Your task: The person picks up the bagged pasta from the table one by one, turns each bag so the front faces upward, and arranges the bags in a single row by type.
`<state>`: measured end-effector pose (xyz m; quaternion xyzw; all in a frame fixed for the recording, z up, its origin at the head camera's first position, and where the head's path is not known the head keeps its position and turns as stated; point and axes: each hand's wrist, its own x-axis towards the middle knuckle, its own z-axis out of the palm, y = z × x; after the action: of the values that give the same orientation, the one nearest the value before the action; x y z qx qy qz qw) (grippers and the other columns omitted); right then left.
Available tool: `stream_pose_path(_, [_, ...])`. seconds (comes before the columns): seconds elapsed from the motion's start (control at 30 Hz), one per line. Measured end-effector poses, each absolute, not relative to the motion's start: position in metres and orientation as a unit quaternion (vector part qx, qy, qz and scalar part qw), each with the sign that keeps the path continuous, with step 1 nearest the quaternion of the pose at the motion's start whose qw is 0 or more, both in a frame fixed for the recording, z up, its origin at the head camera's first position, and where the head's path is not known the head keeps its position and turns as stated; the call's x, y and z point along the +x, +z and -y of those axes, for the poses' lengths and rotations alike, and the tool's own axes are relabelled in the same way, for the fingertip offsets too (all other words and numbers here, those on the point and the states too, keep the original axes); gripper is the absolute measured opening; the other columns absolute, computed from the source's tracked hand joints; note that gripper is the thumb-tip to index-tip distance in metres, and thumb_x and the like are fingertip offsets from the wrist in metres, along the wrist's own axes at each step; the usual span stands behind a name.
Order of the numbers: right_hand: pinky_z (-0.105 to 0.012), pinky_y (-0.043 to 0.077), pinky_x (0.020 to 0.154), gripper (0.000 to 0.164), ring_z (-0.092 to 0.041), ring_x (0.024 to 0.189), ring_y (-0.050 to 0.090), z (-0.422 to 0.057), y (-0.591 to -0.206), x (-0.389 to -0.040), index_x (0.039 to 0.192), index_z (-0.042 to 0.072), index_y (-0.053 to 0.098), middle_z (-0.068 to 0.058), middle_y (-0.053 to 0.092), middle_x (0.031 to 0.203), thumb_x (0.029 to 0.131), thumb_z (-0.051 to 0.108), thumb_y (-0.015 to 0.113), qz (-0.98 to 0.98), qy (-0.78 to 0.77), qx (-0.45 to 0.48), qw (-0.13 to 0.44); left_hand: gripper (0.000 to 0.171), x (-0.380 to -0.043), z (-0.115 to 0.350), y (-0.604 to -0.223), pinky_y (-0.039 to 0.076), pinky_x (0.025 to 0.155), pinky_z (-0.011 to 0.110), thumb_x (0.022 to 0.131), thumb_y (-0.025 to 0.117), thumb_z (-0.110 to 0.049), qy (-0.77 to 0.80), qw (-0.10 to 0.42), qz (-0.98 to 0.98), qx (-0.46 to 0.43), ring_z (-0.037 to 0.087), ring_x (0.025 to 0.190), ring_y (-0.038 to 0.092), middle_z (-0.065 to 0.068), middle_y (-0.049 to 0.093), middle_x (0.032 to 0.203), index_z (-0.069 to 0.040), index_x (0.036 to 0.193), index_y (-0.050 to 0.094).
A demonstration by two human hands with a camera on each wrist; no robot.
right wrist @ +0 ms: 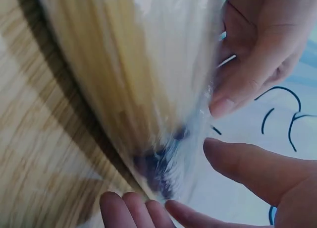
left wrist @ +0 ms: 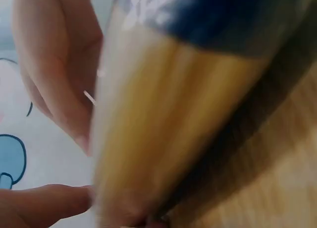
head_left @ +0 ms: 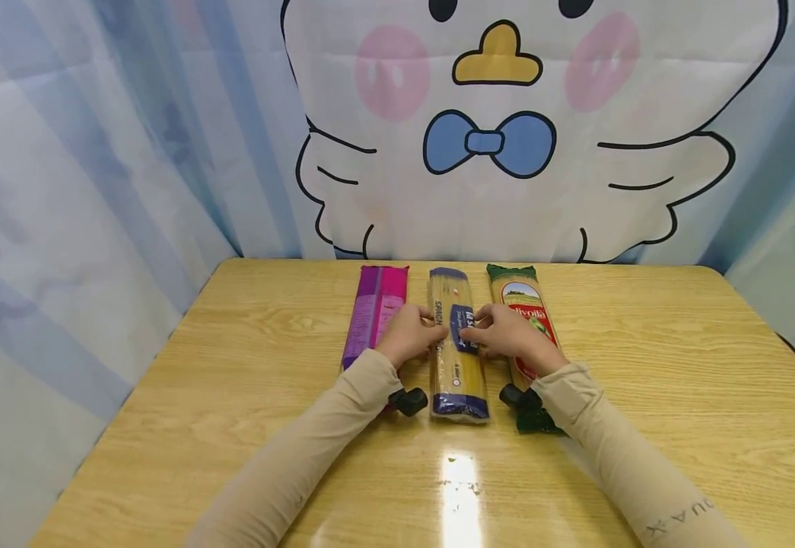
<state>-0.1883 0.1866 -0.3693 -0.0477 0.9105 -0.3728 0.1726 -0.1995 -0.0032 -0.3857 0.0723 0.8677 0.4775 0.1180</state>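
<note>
A clear pack of spaghetti point(head_left: 457, 373) with dark blue ends and a blue label lies lengthwise between both hands in the head view. My left hand point(head_left: 408, 333) grips its left edge, thumb on top. At its right edge my right hand point(head_left: 509, 333) grips it, thumb also over the label. The left wrist view shows the pack point(left wrist: 163, 109) close and blurred, a shadow beside it on the wood. In the right wrist view the thumb point(right wrist: 247, 163) is by the pack's wrapper point(right wrist: 148, 79), with fingertips point(right wrist: 131, 210) near its end.
A purple and pink pack point(head_left: 370, 312) lies left of the spaghetti, partly under the left arm. On the right, a green-ended pasta pack point(head_left: 516, 293) with a red label is partly covered by the right hand. The wooden table point(head_left: 267, 327) meets a printed curtain point(head_left: 397, 198) behind.
</note>
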Motion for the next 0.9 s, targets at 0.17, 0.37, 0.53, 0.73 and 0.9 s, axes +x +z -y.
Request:
stream_pose_path(0.17, [-0.044, 0.059, 0.084, 0.052, -0.037, 0.102, 0.065, -0.184, -0.364, -0.185, 0.138, -0.007, 0.044, -0.030, 0.049, 0.135, 0.100, 0.026, 0.059, -0.909, -0.387, -0.051, 0.148, 0.042, -0.199, 0.010, -0.380, 0.056, 0.068, 0.031, 0.093, 0.070, -0.020, 0.463, 0.101, -0.878, 0.072, 0.025, 0.088, 0.070, 0.015, 0.071, 0.111, -0.003, 0.130, 0.062])
stream_pose_path(0.37, [-0.049, 0.056, 0.089, 0.043, -0.039, 0.108, 0.062, -0.180, -0.361, -0.183, 0.132, -0.008, 0.048, -0.028, 0.052, 0.132, 0.100, 0.019, 0.058, -0.903, -0.407, -0.077, 0.114, 0.040, -0.196, 0.025, -0.370, 0.058, 0.076, 0.036, 0.094, 0.070, -0.019, 0.465, 0.064, -0.880, 0.075, 0.028, 0.100, 0.068, 0.013, 0.070, 0.116, -0.006, 0.131, 0.063])
stream_pose_path(0.53, [-0.046, 0.056, 0.090, 0.041, -0.038, 0.114, 0.061, -0.176, -0.361, -0.183, 0.132, -0.008, 0.049, -0.027, 0.054, 0.131, 0.100, 0.016, 0.058, -0.891, -0.433, -0.098, 0.095, 0.036, -0.195, 0.042, -0.365, 0.057, 0.084, 0.038, 0.094, 0.070, -0.020, 0.455, 0.031, -0.887, 0.071, 0.026, 0.104, 0.067, 0.011, 0.070, 0.116, -0.008, 0.127, 0.065])
stream_pose_path(0.73, [-0.042, 0.058, 0.088, 0.041, -0.037, 0.111, 0.064, -0.164, -0.360, -0.186, 0.133, -0.009, 0.050, -0.027, 0.058, 0.128, 0.099, 0.012, 0.059, -0.877, -0.465, -0.106, 0.063, 0.034, -0.200, 0.065, -0.366, 0.057, 0.083, 0.039, 0.093, 0.068, -0.018, 0.451, 0.007, -0.890, 0.069, 0.028, 0.104, 0.066, 0.013, 0.070, 0.114, -0.005, 0.124, 0.066])
stream_pose_path(0.9, [-0.040, 0.059, 0.087, 0.044, -0.037, 0.113, 0.063, -0.150, -0.362, -0.188, 0.135, -0.010, 0.049, -0.026, 0.058, 0.128, 0.098, 0.011, 0.061, -0.865, -0.486, -0.109, 0.069, 0.036, -0.202, 0.083, -0.365, 0.056, 0.084, 0.040, 0.093, 0.068, -0.017, 0.449, 0.006, -0.892, 0.059, 0.030, 0.108, 0.064, 0.015, 0.069, 0.117, -0.004, 0.126, 0.065])
